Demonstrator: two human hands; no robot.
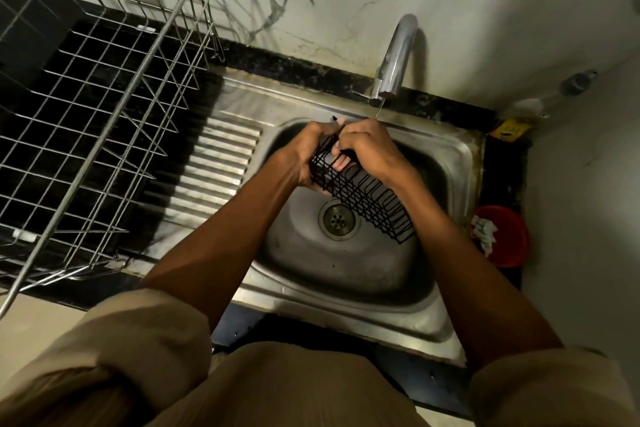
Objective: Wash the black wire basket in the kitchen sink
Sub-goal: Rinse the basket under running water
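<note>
Washing looks mid-way — left hand (306, 156) and right hand (363, 146) both grip the black wire basket (363, 198) over the sink (446, 163), below the tap (394, 59) — rinsing and draining remain.

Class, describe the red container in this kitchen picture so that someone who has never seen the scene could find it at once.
Start at the stainless steel sink in the middle and move to its right edge, onto the dark countertop. There sits the round red plastic bowl, with a crumpled pale cloth lying in it. It is the only red thing in view, nearer the viewer than the small yellow packet in the corner.
</note>
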